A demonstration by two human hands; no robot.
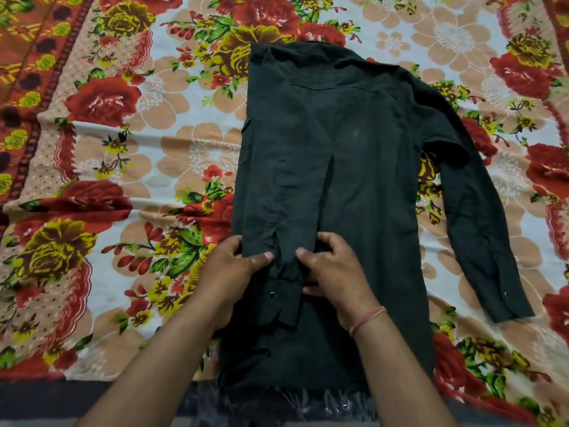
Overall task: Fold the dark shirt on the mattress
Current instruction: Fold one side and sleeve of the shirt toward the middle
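left hand (234, 266) + right hand (332, 269): pinching folded sleeve cuff (284, 291) | dark shirt (354, 167): long axis runs away from hands | unfolded sleeve (480, 229): nearer right hand

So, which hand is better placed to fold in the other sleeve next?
Right hand, probably: the unfolded sleeve lies spread on its side, while the left hand sits at the opposite edge.

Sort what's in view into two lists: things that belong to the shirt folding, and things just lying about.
Belongs to the job:
- dark shirt, face down
- its folded-in sleeve
- its spread sleeve, not yet folded
- left hand and right hand, both gripping the folded-in sleeve near the cuff

Just there:
- floral bedsheet
- thread bracelet on the right wrist
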